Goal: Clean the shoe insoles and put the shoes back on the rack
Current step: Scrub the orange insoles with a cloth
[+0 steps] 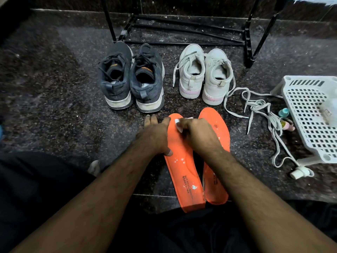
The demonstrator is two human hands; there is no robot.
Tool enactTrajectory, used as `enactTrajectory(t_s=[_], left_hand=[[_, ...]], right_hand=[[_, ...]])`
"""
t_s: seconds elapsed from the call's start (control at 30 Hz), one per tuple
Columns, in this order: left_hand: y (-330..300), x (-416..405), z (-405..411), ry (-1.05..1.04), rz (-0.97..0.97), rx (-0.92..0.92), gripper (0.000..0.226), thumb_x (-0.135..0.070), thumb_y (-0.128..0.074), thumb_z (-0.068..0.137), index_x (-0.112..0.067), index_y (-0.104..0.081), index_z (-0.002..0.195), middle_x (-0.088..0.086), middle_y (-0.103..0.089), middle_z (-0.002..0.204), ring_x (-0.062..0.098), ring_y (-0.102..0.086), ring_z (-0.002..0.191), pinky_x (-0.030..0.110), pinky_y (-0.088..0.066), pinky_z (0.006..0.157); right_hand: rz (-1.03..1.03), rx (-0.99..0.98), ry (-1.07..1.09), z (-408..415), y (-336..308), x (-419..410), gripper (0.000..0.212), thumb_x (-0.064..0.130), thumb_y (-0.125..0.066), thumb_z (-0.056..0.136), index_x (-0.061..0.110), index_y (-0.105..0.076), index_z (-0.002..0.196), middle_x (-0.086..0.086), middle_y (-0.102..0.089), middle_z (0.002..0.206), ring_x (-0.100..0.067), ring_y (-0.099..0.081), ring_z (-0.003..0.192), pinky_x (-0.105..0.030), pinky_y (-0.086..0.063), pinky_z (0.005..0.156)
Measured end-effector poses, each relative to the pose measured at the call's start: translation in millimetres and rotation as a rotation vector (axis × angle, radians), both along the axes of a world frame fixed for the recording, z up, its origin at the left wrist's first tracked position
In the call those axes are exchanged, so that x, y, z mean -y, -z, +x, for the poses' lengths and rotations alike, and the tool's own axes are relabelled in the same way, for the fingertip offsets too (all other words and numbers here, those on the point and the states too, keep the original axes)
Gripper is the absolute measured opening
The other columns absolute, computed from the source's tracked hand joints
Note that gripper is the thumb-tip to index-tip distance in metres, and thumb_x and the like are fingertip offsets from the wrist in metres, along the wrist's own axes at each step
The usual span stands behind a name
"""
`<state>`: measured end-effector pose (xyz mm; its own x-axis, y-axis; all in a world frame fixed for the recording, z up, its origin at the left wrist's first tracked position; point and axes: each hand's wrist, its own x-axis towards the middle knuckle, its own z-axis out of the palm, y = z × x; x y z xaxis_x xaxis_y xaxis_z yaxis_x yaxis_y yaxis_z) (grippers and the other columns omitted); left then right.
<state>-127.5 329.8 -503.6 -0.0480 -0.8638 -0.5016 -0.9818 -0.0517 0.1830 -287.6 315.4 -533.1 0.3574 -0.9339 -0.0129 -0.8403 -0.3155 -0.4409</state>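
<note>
Orange foam insole point(184, 172), long axis 12–6 o'clock; left hand point(155, 137) flat pinning it, right hand point(197, 136) pinching white wipe point(177, 122) at 12.

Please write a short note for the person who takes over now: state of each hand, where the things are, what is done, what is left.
Left hand: flat, pressing down the left insole.
Right hand: pinching a small white wipe on that insole's toe end.
Right insole lies beside it; both carry white specks.
Dark shoes and white shoes stand on the floor before the rack.
Done: insoles out. Left: finish wiping, refit, rack the shoes.
</note>
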Motion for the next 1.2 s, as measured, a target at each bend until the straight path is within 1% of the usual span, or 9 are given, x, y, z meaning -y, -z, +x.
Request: enactTrajectory(t_s=[0.1,0.23,0.4,0.6,0.7,0.8,0.97,1.1,1.2], left_hand=[[-1,0,0,-0.004,-0.016,0.003,0.127,-0.042,-0.095,0.058,-0.028,-0.016,0.157,0.020,-0.012,0.161,0.037,-0.008,0.151,0.053,-0.028,0.117],[-1,0,0,-0.006,-0.013,0.010,0.129,-0.044,-0.095,0.056,-0.030,-0.016,0.157,0.019,-0.012,0.161,0.038,-0.008,0.150,0.054,-0.029,0.117],[-3,-1,0,-0.019,-0.014,0.009,0.127,-0.042,-0.095,0.056,-0.032,-0.018,0.156,0.017,-0.014,0.161,0.037,-0.008,0.150,0.054,-0.031,0.116],[-6,-1,-2,-0.008,0.006,0.039,0.127,-0.043,-0.094,0.060,-0.036,-0.012,0.157,0.016,-0.009,0.163,0.038,-0.006,0.151,0.056,-0.030,0.116],[-6,-1,-3,-0.005,-0.002,0.043,0.125,-0.044,-0.093,0.060,-0.034,-0.014,0.157,0.017,-0.011,0.163,0.038,-0.008,0.151,0.056,-0.032,0.115],[-5,-1,-1,-0.008,-0.009,0.028,0.126,-0.044,-0.094,0.057,-0.035,-0.016,0.156,0.017,-0.012,0.162,0.038,-0.009,0.150,0.056,-0.032,0.115],[-7,-2,-3,-0.016,0.002,0.041,0.128,-0.044,-0.094,0.058,-0.036,-0.013,0.157,0.016,-0.011,0.163,0.038,-0.007,0.151,0.057,-0.031,0.115],[-7,-2,-3,-0.020,-0.002,0.020,0.126,-0.042,-0.094,0.058,-0.034,-0.016,0.156,0.017,-0.013,0.162,0.037,-0.008,0.151,0.057,-0.032,0.114],[-8,-3,-3,-0.020,-0.001,0.020,0.126,-0.041,-0.094,0.059,-0.035,-0.015,0.157,0.016,-0.012,0.163,0.037,-0.008,0.151,0.057,-0.032,0.115]], right_hand=[[0.038,-0.022,-0.165,12,-5,-5,0.028,0.015,-0.045,0.072,0.020,-0.067,0.088,-0.003,-0.074,0.093,-0.030,-0.069,0.086,-0.037,-0.054,0.070],[-0.005,-0.062,-0.076,7,-2,3,0.024,0.016,-0.050,0.078,0.020,-0.070,0.091,-0.002,-0.071,0.117,-0.030,-0.070,0.098,-0.041,-0.057,0.077],[0.089,-0.131,-0.354,13,-5,-6,0.037,0.032,-0.045,0.079,0.024,-0.072,0.102,0.000,-0.072,0.112,-0.028,-0.070,0.095,-0.043,-0.056,0.074],[-0.002,-0.212,-0.011,-8,-15,5,0.026,0.026,-0.057,0.091,0.018,-0.070,0.112,-0.005,-0.068,0.123,-0.028,-0.066,0.106,-0.040,-0.055,0.084],[-0.063,-0.128,-0.087,0,-21,-2,0.029,0.019,-0.059,0.086,0.021,-0.071,0.113,-0.001,-0.065,0.129,-0.025,-0.065,0.110,-0.037,-0.055,0.085],[0.054,-0.172,-0.186,11,-10,-3,0.025,0.030,-0.052,0.089,0.025,-0.066,0.110,0.001,-0.068,0.121,-0.026,-0.068,0.101,-0.036,-0.056,0.077],[-0.071,-0.179,0.079,-10,-18,4,0.024,0.025,-0.056,0.093,0.019,-0.071,0.111,-0.003,-0.070,0.121,-0.026,-0.067,0.105,-0.038,-0.055,0.085],[0.087,-0.114,-0.194,9,-25,-9,0.033,0.024,-0.051,0.081,0.020,-0.072,0.106,-0.002,-0.071,0.117,-0.026,-0.069,0.103,-0.041,-0.055,0.083],[0.050,-0.210,-0.019,6,-23,-5,0.025,0.028,-0.052,0.092,0.020,-0.070,0.108,-0.010,-0.072,0.104,-0.031,-0.068,0.096,-0.037,-0.055,0.077]])
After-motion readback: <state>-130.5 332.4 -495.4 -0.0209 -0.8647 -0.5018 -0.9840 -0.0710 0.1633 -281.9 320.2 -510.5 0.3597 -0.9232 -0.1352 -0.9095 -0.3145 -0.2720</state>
